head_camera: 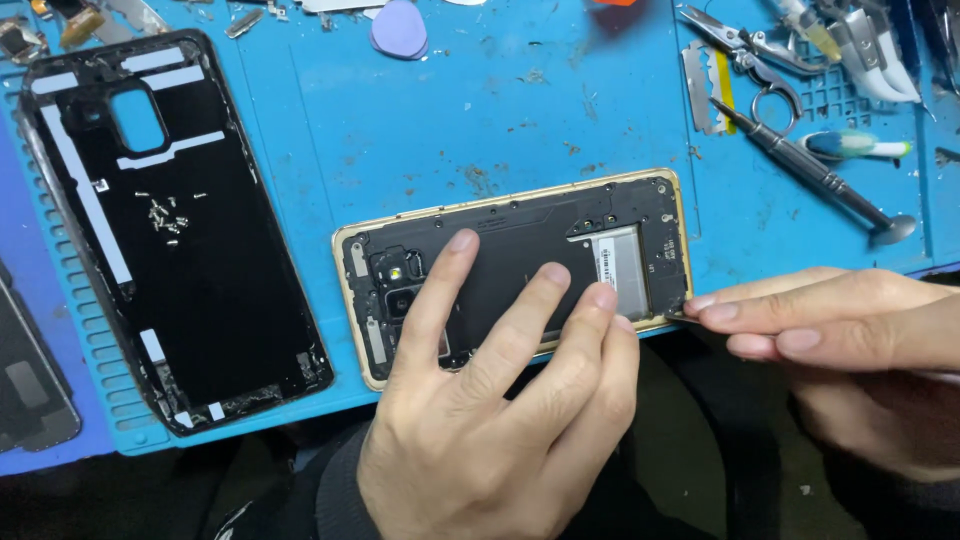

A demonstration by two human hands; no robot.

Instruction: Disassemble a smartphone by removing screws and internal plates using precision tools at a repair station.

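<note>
An opened phone with a gold frame lies back-side up on the blue work mat, its black inner cover and camera showing. My left hand presses flat on it, fingers spread over the middle. My right hand pinches a thin metal tool whose tip touches the phone's lower right corner edge. Most of that tool is hidden by my fingers.
The removed black back cover lies at left with several tiny screws on it. A purple pick sits at the top. Scissors, a screwdriver, a blade and tweezers lie at upper right. Another dark panel is at the far left.
</note>
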